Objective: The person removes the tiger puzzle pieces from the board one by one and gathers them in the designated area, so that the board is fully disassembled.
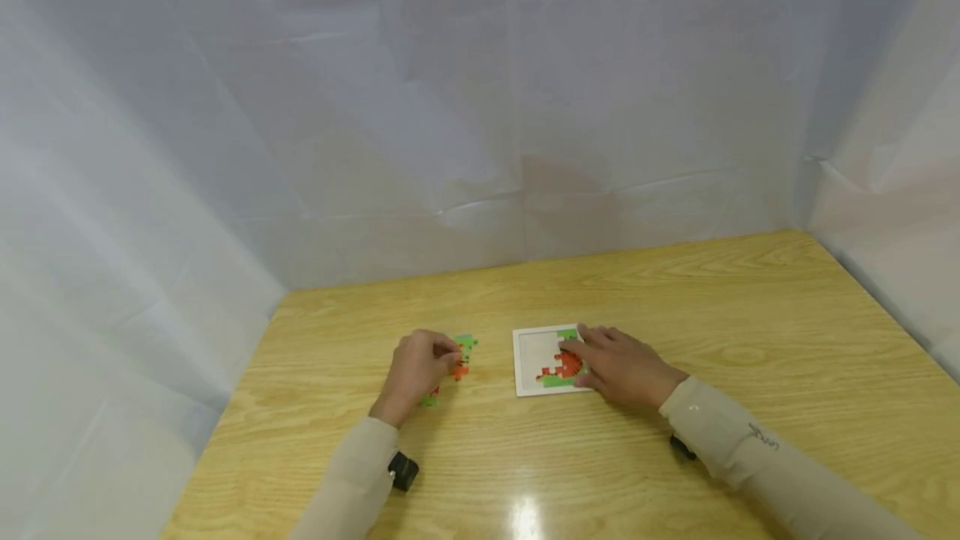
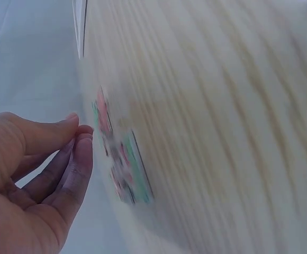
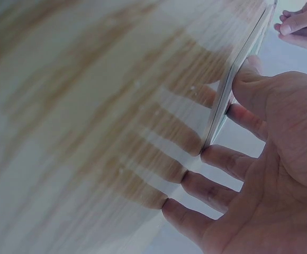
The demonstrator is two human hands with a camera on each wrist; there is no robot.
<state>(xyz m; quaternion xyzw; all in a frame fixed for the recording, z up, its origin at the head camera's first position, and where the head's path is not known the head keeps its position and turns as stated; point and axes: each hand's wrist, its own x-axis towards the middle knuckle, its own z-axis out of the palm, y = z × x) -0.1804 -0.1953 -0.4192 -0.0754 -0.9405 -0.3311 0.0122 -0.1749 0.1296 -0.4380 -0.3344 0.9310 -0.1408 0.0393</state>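
A white square puzzle tray (image 1: 517,363) lies on the wooden table, with several joined red and green puzzle pieces (image 1: 570,365) in its right part. My right hand (image 1: 626,367) rests at the tray's right side, fingers spread. Its thumb and index finger are over the tray; the other fingertips touch the table in the right wrist view. To the left, my left hand (image 1: 420,372) is poised above loose jigsaw pieces (image 1: 466,342). In the left wrist view its thumb and fingertips (image 2: 82,153) are drawn loosely together beside the pieces, with nothing visible between them.
Another red and green piece (image 1: 430,400) lies partly under the left hand. The wooden table (image 1: 480,473) meets white sheeting (image 1: 480,107) at its back and sides. Dark wrist devices (image 1: 403,471) sit under both sleeves.
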